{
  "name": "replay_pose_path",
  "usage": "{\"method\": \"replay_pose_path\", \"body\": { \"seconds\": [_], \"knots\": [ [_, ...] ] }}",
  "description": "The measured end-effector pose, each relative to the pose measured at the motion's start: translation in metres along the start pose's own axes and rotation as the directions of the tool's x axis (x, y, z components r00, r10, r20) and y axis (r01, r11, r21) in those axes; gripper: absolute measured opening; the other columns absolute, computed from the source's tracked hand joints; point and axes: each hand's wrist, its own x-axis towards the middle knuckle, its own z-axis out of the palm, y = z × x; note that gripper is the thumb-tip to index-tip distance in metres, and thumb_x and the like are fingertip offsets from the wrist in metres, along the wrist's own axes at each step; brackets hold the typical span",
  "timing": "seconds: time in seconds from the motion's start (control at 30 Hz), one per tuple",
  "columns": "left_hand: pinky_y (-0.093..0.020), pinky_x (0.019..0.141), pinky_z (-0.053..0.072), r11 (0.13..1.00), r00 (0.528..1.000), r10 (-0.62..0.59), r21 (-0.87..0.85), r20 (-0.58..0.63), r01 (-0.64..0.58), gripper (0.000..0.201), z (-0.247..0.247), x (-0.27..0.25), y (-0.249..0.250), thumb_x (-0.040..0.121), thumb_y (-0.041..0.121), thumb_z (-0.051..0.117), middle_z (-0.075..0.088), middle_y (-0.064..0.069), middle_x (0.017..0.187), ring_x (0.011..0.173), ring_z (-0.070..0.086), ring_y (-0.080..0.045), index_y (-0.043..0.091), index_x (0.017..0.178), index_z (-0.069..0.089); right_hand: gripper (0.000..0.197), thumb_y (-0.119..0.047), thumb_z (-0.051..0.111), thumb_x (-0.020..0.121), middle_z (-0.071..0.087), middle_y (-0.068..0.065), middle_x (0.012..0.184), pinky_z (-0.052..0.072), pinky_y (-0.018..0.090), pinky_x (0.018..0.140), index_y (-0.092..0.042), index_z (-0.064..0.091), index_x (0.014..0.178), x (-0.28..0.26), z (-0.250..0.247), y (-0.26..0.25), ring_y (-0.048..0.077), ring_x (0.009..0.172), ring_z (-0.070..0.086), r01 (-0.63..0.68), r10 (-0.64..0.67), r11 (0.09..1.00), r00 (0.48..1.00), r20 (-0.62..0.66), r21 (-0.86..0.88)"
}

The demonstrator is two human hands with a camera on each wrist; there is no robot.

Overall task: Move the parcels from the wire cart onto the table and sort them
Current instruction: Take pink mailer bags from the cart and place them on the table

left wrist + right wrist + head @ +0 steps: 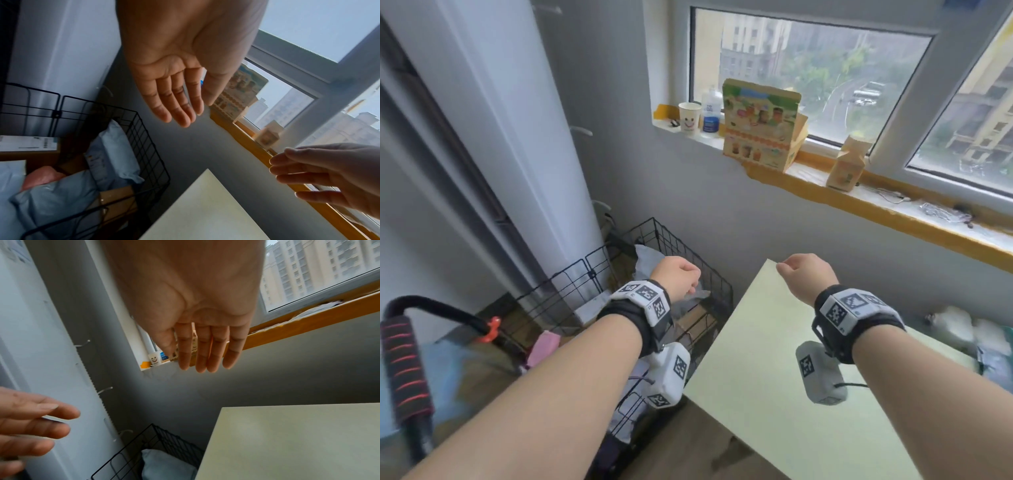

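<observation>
- Parcels (pixel 61 191) sit in wire cart (pixel 148 146), lower left of left-wrist view: several pale blue-grey soft poly mailers, puffy and creased, 1 propped upright vs the far mesh wall; brown cardboard boxes under and behind them, 1 w/ a white shipping label at left edge; something pink peeks between bags.
- Left hand (pixel 681 275) hangs over cart in head view, centre of frame. Wrist cam shows fingers straight and relaxed, palm spread, holding nothing.
- Right hand (pixel 804 274) hovers above far corner of table (pixel 774 394), right of centre. Fingers extended and loose in its wrist view, holding nothing.
- Step in hand, my guess: 1st reach into cart. None of the visible tabletop has a parcel on it, so task looks barely begun.
- To do it well: take top mailers 1st, pinch by a bunched edge since film is slippery; boxes prob. need 2 hands, lift straight up to miss the mesh rim.
- Table stands just beside cart, so transfer is short; suggest bags 1 side, boxes other.
- Further out: windowsill, upper right, w/ printed carton, paper cup, small box.
</observation>
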Motion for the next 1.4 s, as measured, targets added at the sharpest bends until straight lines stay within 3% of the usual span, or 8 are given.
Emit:
{"method": "replay_pose_path", "body": {
  "seconds": [0.1, 0.23, 0.5, 0.67, 0.8, 1.03, 1.2, 1.4],
  "knots": [
    [-0.029, 0.072, 0.049, 0.999, 0.999, -0.035, -0.019, -0.017, 0.035, 0.014, -0.029, 0.009, -0.022, 0.094, 0.018, 0.053, 0.066, -0.005, 0.085, 0.078, 0.063, -0.017, 0.015, 0.088, 0.064, 0.036, -0.027, 0.043, 0.099, 0.068, 0.017, 0.105, 0.045, 0.033, 0.083, -0.001, 0.068, 0.103, 0.009, 0.018, -0.033, 0.034, 0.099, 0.060, 0.016, -0.016, 1.000, 0.999, 0.035, -0.010],
    [-0.031, 0.074, 0.053, 0.998, 0.996, -0.059, -0.003, -0.065, 0.059, 0.021, -0.068, 0.017, -0.051, 0.092, 0.017, 0.051, 0.066, -0.003, 0.079, 0.072, 0.064, -0.016, 0.019, 0.073, 0.060, 0.037, -0.028, 0.043, 0.100, 0.067, 0.017, 0.107, 0.045, 0.034, 0.087, -0.001, 0.067, 0.106, 0.018, 0.045, -0.076, 0.033, 0.101, 0.060, 0.026, -0.025, 1.000, 0.997, 0.072, -0.010],
    [-0.030, 0.077, 0.053, 0.992, 0.983, -0.122, -0.052, -0.140, 0.116, 0.017, -0.141, 0.033, -0.108, 0.092, 0.018, 0.053, 0.065, 0.003, 0.075, 0.069, 0.064, -0.014, 0.020, 0.079, 0.062, 0.031, -0.028, 0.046, 0.098, 0.068, 0.012, 0.106, 0.047, 0.035, 0.087, -0.006, 0.067, 0.105, 0.028, 0.102, -0.147, 0.028, 0.098, 0.061, 0.041, -0.046, 0.998, 0.992, 0.117, 0.044],
    [-0.024, 0.068, 0.049, 0.976, 0.959, -0.200, -0.129, -0.201, 0.177, 0.021, -0.174, 0.041, -0.150, 0.092, 0.015, 0.054, 0.066, -0.002, 0.074, 0.069, 0.062, -0.018, 0.021, 0.073, 0.062, 0.028, -0.028, 0.046, 0.098, 0.066, 0.005, 0.096, 0.050, 0.034, 0.084, -0.010, 0.067, 0.106, 0.032, 0.139, -0.179, 0.022, 0.090, 0.060, 0.068, -0.076, 0.996, 0.984, 0.162, 0.058],
    [-0.029, 0.072, 0.049, 0.957, 0.943, -0.265, -0.176, -0.200, 0.232, 0.021, -0.186, 0.047, -0.178, 0.087, 0.012, 0.055, 0.070, -0.009, 0.074, 0.065, 0.061, -0.020, 0.018, 0.070, 0.065, 0.028, -0.027, 0.046, 0.098, 0.067, 0.006, 0.102, 0.051, 0.035, 0.088, -0.010, 0.066, 0.107, 0.038, 0.164, -0.195, 0.021, 0.092, 0.062, 0.076, -0.085, 0.996, 0.971, 0.221, 0.048],
    [-0.028, 0.072, 0.048, 0.932, 0.914, -0.336, -0.219, -0.228, 0.288, 0.015, -0.195, 0.074, -0.206, 0.085, 0.013, 0.055, 0.071, -0.005, 0.075, 0.063, 0.063, -0.017, 0.016, 0.081, 0.069, 0.030, -0.027, 0.045, 0.099, 0.067, 0.010, 0.110, 0.049, 0.039, 0.094, -0.009, 0.066, 0.111, 0.070, 0.199, -0.220, 0.026, 0.102, 0.062, 0.100, -0.098, 0.995, 0.947, 0.306, 0.009],
    [-0.030, 0.075, 0.054, 0.921, 0.883, -0.380, -0.204, -0.275, 0.332, 0.015, -0.203, 0.100, -0.227, 0.091, 0.013, 0.054, 0.069, -0.003, 0.081, 0.072, 0.064, -0.017, 0.018, 0.084, 0.066, 0.027, -0.025, 0.046, 0.098, 0.067, 0.011, 0.103, 0.043, 0.027, 0.076, -0.009, 0.066, 0.108, 0.107, 0.231, -0.232, 0.021, 0.086, 0.057, 0.120, -0.111, 0.993, 0.925, 0.365, -0.004],
    [-0.033, 0.076, 0.054, 0.874, 0.831, -0.474, -0.271, -0.292, 0.403, 0.017, -0.202, 0.133, -0.259, 0.090, 0.007, 0.052, 0.068, -0.005, 0.079, 0.071, 0.063, -0.019, 0.012, 0.087, 0.068, 0.028, -0.026, 0.047, 0.098, 0.066, 0.010, 0.105, 0.042, 0.027, 0.077, -0.008, 0.066, 0.110, 0.153, 0.271, -0.232, 0.024, 0.094, 0.059, 0.115, -0.099, 0.993, 0.889, 0.448, -0.008]
  ]
}}
